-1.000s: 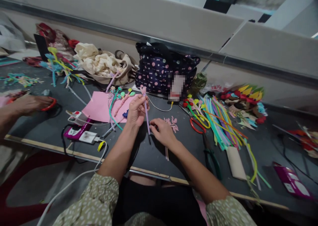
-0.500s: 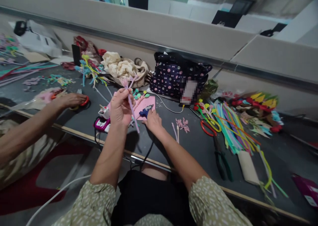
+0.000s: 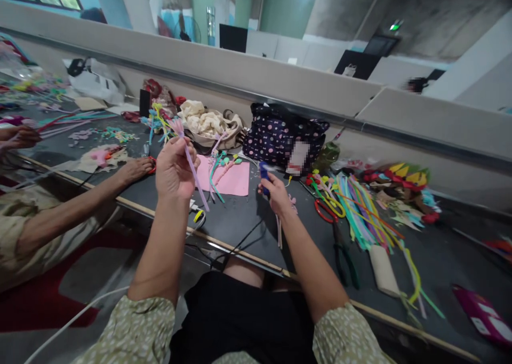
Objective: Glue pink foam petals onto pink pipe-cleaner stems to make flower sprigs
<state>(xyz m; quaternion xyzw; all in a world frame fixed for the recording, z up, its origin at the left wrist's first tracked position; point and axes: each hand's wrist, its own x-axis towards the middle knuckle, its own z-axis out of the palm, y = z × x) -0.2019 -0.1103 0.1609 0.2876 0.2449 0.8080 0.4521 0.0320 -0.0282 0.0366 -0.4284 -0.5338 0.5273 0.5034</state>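
Observation:
Raised over the front of the dark table, my left hand [image 3: 175, 167] pinches a lilac pipe-cleaner flower [image 3: 193, 169], its pink tufted head up and its stem slanting down to the right. My right hand [image 3: 277, 192] is wrapped round a blue hot glue gun [image 3: 263, 176] with a black cord trailing toward the table edge. Between the hands lies a pink sheet [image 3: 239, 181] with green and pink pipe-cleaner stems [image 3: 220, 174] on it. Small pink pieces [image 3: 293, 203] are partly hidden behind my right wrist.
A co-worker's hand [image 3: 138, 170] rests by red-handled scissors at left; another person's hand [image 3: 20, 137] is farther left. A dotted bag [image 3: 266, 132] stands at the back. Pliers [image 3: 344, 252], red-handled scissors [image 3: 326, 210] and colourful pipe cleaners [image 3: 356, 209] lie at right.
My right hand has lifted the glue gun off the pink sheet and moved right. My left hand has shifted left with the flower. The view has tilted up.

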